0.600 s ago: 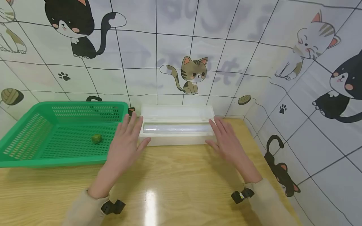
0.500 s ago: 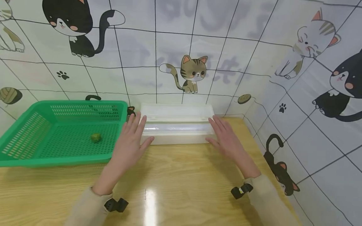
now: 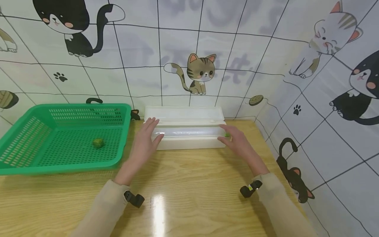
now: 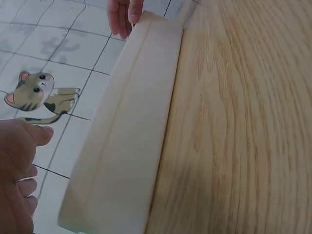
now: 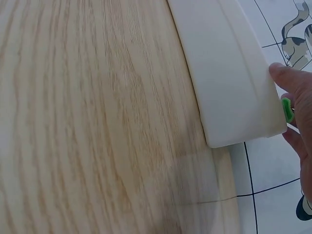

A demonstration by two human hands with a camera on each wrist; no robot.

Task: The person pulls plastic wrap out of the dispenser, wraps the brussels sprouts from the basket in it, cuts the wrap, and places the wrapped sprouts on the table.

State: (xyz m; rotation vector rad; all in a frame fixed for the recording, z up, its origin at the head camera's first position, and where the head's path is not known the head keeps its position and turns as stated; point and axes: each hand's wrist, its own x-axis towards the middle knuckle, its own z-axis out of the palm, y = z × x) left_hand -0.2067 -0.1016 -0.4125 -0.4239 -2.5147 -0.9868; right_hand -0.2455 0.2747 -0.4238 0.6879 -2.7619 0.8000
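A long white dispenser box [image 3: 189, 144] stands against the back wall, its lid [image 3: 183, 113] raised. Inside lies a shiny roll of cling film [image 3: 189, 132]. My right hand [image 3: 239, 144] pinches the roll's right end, where a green end piece [image 5: 287, 110] shows between thumb and fingers in the right wrist view. At the box's left end my left hand [image 3: 143, 143] has its fingers extended and thumb spread; whether it touches the roll is hidden. In the left wrist view the box front [image 4: 122, 131] blocks the roll.
A green perforated basket [image 3: 119, 161] stands to the left, with a small round green item [image 3: 98, 143] in it. The wooden table [image 3: 183, 184] ends at the right, close to the side wall. Cat-patterned sheeting [image 3: 142, 49] covers the walls.
My left hand has shifted right along the box. The right fingers have closed in round the roll's right end, and its green end piece now shows. The head view has tilted slightly.
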